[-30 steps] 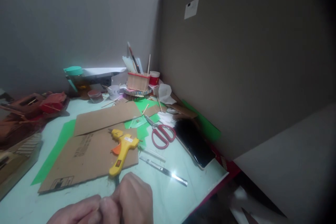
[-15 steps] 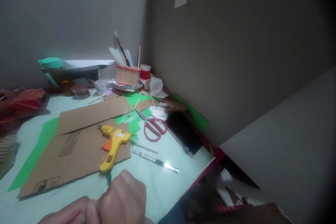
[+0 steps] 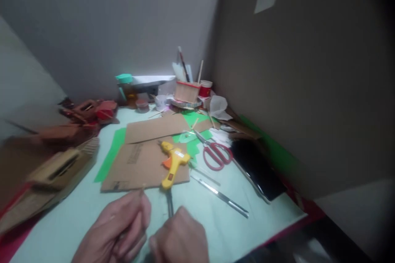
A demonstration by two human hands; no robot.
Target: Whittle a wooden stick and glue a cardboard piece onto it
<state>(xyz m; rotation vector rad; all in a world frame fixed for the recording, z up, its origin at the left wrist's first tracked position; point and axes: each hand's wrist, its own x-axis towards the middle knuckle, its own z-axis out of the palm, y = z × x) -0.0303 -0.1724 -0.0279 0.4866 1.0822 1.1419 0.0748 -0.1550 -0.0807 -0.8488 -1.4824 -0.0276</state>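
Low in the view, my left hand (image 3: 119, 226) is closed, thumb and forefinger pressed together at the tips. A tiny pale bit seems to show there, too small to name. Just to its right, my right hand (image 3: 182, 236) is curled into a blurred fist, and whatever it may hold is hidden. Beyond both hands lies a yellow glue gun (image 3: 174, 166) with an orange trigger, resting on a brown cardboard sheet (image 3: 120, 170). Its dark cord (image 3: 170, 203) runs down toward my right hand. A craft knife (image 3: 220, 196) and red-handled scissors (image 3: 217, 154) lie to the right.
A black phone (image 3: 257, 168) lies near the table's right edge. Green paper (image 3: 111, 154) shows under the cardboard. At the back stand a wooden holder (image 3: 187, 91) with brushes, a red cup (image 3: 205, 89) and a teal-lidded jar (image 3: 125, 86). A cardboard model (image 3: 55, 172) is at left.
My view has swung left, so the table sits further right and more cardboard models show. My hands, together before, are now a little apart, with the left one more fully visible.
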